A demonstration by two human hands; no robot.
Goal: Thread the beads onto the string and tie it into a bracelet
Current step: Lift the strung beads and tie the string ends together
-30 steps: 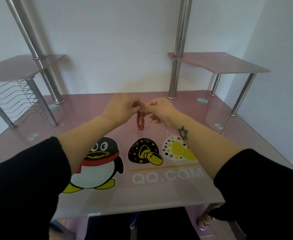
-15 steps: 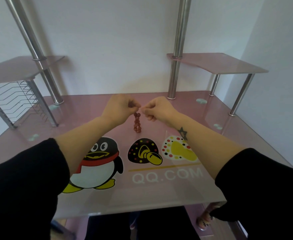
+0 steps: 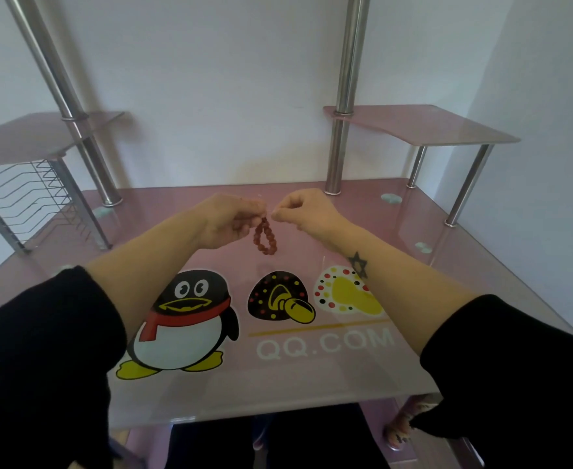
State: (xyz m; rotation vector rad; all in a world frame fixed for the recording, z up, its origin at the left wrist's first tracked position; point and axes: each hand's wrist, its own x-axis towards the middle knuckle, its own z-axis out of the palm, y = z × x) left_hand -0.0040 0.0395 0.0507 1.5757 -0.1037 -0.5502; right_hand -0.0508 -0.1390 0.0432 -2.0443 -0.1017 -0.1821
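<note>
Beads point(image 3: 264, 240) hung light, limp, in a loop; my left hand point(image 3: 231, 218) pinched its top, right hand point(image 3: 303, 211) seemingly the unseen string end; judged grip best kept close there.

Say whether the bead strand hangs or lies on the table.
Hanging: the bead strand droops as a loop between left hand and right hand.

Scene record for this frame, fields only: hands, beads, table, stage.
left hand: pinches the top of the bead loop
right hand: pinches right beside the loop's top, likely a string end; string too thin to see
bead loop: reddish-brown, hangs closed below both hands, clear of the table
table: pink glass, penguin print near the front
stage: beads threaded; whether the knot is done cannot be told
</note>
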